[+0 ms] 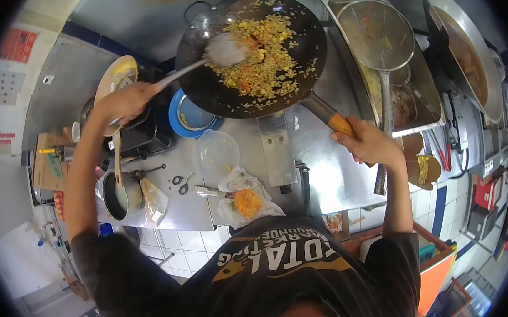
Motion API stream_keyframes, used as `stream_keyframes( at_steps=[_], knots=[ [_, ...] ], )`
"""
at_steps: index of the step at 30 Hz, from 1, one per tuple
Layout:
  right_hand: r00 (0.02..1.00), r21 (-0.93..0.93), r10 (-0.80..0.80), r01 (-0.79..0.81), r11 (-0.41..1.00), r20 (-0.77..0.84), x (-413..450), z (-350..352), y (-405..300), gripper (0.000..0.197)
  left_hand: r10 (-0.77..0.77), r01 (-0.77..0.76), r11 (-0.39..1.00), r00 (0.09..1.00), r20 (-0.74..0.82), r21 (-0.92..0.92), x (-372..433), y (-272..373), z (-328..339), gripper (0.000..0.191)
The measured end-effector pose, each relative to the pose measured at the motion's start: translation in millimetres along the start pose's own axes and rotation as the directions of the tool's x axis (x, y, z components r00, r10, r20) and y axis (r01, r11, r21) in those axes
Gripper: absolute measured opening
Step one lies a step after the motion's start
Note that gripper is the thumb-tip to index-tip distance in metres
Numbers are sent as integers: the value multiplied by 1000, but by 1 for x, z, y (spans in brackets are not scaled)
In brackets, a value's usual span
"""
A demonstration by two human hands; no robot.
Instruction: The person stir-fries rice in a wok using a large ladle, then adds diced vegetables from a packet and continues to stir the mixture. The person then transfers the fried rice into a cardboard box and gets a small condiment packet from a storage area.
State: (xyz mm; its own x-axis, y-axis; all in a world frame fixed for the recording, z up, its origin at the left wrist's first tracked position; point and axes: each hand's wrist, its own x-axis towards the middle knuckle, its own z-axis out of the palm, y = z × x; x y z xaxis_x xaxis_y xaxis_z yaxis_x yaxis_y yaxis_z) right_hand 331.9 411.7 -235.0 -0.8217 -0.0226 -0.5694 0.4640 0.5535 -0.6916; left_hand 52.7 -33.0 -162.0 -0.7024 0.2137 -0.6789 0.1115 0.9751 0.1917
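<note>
My left hand [128, 101] grips the metal handle of a wok ladle or turner [228, 50]. Its head is blurred by motion and lies on fried rice [269, 64] with yellow egg-like bits and orange pieces. That rice spreads across the inside of a dark wok [196, 85], tilted above the steel counter. My right hand [374, 143] is wrapped around the wok's long handle [337, 122], which has a wooden grip. Just beyond my left hand is a light-coloured pan [104, 83] with yellow residue. A wire-mesh strainer [375, 35] rests over a steel container near my right hand.
On the steel counter [235, 142] are a blue basin [178, 117], a clear plastic bowl [215, 154], scissors [182, 181], a saucepan [108, 190], and tongs [212, 191] beside shredded orange food [247, 203]. A large metal wok [489, 84] holds brown liquid at the right.
</note>
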Motion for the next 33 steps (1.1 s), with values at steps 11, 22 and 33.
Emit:
stream_keyframes(
  at_steps=[11,22,33],
  knots=[
    [999,-34,31,-30,999,35,3,0,6,49,181,-96,858,976,-122,504,-22,13,-52,58],
    [999,-29,-28,29,999,29,3,0,-4,47,509,-248,776,790,-343,580,54,37,11,46],
    [999,-22,31,-30,999,36,3,-3,6,55,523,-51,578,789,-322,814,-146,69,58,66]
  ],
)
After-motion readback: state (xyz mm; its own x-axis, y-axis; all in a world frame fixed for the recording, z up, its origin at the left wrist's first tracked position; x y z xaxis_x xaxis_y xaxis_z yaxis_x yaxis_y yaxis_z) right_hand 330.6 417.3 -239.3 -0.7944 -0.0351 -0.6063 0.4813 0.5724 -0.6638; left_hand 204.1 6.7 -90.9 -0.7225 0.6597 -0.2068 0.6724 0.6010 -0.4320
